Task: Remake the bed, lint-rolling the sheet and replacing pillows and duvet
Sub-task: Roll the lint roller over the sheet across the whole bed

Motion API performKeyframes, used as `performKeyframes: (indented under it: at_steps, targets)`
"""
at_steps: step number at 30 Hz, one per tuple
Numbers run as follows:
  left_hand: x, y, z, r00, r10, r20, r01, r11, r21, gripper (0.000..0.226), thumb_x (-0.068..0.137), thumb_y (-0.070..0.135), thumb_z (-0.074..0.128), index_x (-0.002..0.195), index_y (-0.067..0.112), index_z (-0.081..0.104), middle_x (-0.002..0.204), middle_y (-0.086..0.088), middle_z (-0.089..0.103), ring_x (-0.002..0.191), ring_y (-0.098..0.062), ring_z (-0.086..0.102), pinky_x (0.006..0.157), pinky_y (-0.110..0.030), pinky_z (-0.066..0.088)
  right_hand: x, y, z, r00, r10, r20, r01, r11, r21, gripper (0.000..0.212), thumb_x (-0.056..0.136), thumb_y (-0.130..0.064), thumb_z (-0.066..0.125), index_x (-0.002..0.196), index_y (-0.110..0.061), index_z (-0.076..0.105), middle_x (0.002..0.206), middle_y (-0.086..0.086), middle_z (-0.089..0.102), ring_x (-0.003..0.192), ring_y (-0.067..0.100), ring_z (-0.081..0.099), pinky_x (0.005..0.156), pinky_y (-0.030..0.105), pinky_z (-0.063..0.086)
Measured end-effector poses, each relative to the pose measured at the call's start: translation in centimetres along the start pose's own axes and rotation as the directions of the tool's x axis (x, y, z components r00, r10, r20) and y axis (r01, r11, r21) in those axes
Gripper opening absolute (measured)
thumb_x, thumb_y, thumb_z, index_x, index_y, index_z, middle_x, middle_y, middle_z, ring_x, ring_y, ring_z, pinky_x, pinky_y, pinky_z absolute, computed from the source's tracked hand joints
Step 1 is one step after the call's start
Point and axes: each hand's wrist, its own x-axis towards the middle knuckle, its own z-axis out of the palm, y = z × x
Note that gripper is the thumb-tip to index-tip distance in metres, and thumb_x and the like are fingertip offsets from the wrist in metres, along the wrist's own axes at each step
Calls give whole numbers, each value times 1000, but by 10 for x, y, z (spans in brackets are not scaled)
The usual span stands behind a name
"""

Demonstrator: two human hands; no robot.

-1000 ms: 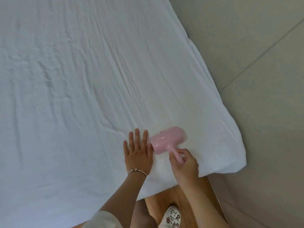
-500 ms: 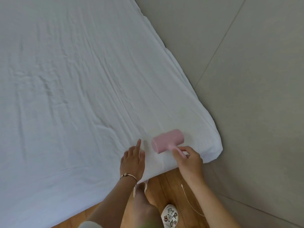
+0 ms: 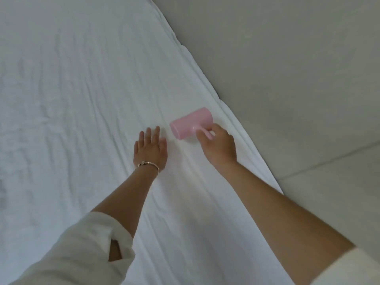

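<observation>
A wrinkled white sheet (image 3: 72,112) covers the bed and fills most of the view. My right hand (image 3: 219,148) grips the handle of a pink lint roller (image 3: 191,122), whose drum lies on the sheet close to the bed's right edge. My left hand (image 3: 150,150) rests flat on the sheet just left of the roller, fingers straight and slightly spread, a thin bracelet on the wrist. Both arms reach forward over the bed. No pillows or duvet are in view.
A grey tiled floor (image 3: 298,79) runs along the bed's right edge, with a grout line at the lower right. The sheet's edge slants from the top centre down to the right.
Both hands have reached farther up the bed from its near corner, the roller moving forward along the right edge. The wooden floor and slipper have dropped out of view.
</observation>
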Motion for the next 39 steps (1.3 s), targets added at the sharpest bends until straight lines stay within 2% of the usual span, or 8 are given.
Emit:
performKeyframes:
  at_steps: [2,5,12,15,18,25,29,39]
  targets:
    - [43,5,4,999,-33,-8,34,998,46,54,102,43,10,154,31,-1,162,1,-6,149,-19,-9,120,-40,-4,60,-24,21,997,-79,-2,78,991,-112,35,95,-49,47,109,-19,58,99,6,63,82,28,50,65,32,38]
    - [68,11,26,990,-52,-129,73,985,158,56,98,50,5,151,37,-9,161,3,-15,148,-19,-14,119,-44,-9,135,-56,48,985,-175,-4,170,961,-217,35,97,-49,43,110,-20,56,104,5,65,87,31,55,67,32,35]
    - [74,4,49,970,-31,-240,67,987,144,56,98,50,2,149,38,-17,160,1,-16,147,-20,-16,118,-44,-13,220,-96,102,987,-151,57,155,985,-70,20,96,-41,48,97,-22,51,99,-3,58,89,24,57,69,29,37]
    - [77,2,52,973,-30,-230,61,990,126,56,98,51,3,149,38,-18,160,2,-18,147,-19,-18,118,-45,-13,212,-80,108,993,-115,34,116,992,-44,25,96,-41,49,106,-20,56,101,-4,59,91,22,59,69,29,41]
    - [78,2,48,980,-38,-197,63,990,123,56,98,51,4,149,38,-16,160,2,-18,147,-19,-18,118,-45,-12,183,-57,100,996,-83,-21,81,994,-68,32,95,-44,50,116,-22,59,109,-2,64,87,20,55,70,30,41]
    - [64,4,32,997,-4,-75,18,983,181,59,99,49,6,151,31,-13,160,3,-17,147,-20,-18,119,-45,-11,82,21,50,997,52,-52,-57,993,-103,26,92,-49,51,102,-26,58,93,-4,62,85,24,57,66,31,38]
    - [-9,19,47,998,55,-4,-53,978,204,58,99,49,5,151,33,-16,160,3,-18,147,-20,-18,119,-45,-10,-11,82,10,995,80,-58,-86,988,-128,28,94,-51,50,107,-27,58,85,-3,65,79,22,60,64,32,45]
    - [-235,71,136,965,242,98,-258,938,230,59,94,53,-4,149,37,-18,153,6,-28,144,-22,-25,116,-49,-13,-237,224,-89,959,283,16,-279,954,-111,18,93,-55,49,100,-39,54,80,-13,64,69,13,61,61,33,50]
